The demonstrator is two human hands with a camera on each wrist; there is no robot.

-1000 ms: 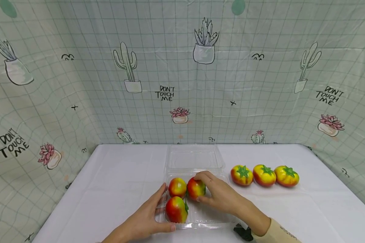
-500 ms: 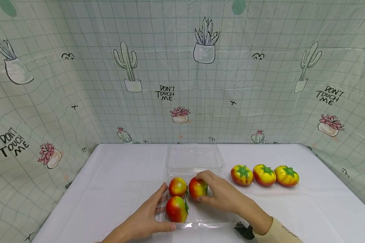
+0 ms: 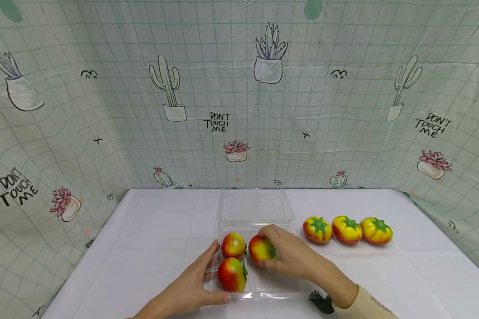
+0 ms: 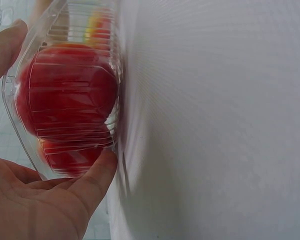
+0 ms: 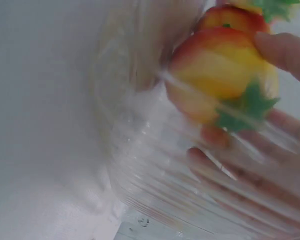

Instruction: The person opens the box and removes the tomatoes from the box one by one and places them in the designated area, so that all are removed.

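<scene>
Since a second ago, the held fruit [image 3: 261, 250] has shifted slightly rightward and turned, so more of its green leaf shows on my head feed. Behind everything I see a grid-patterned cloth [image 3: 199, 40] printed with potted plants, then a white table [image 3: 155, 235]. On that lies a clear plastic container [image 3: 269, 281], its lid [image 3: 256, 208] folded back flat. I watch the left hand [image 3: 189, 283] steady the container's left side, fingers spread rather than curled, thumb at the front edge. The right hand [image 3: 293, 257] grips the held fruit between thumb and fingers inside the container, right of two red-and-yellow fruits [image 3: 231, 275]; I can't tell whether it touches the container's floor. Three leafy-topped fruits [image 3: 347, 231] sit in a row to the right. Near the right wrist I make out a small dark object [image 3: 321, 303], its identity unclear.
</scene>
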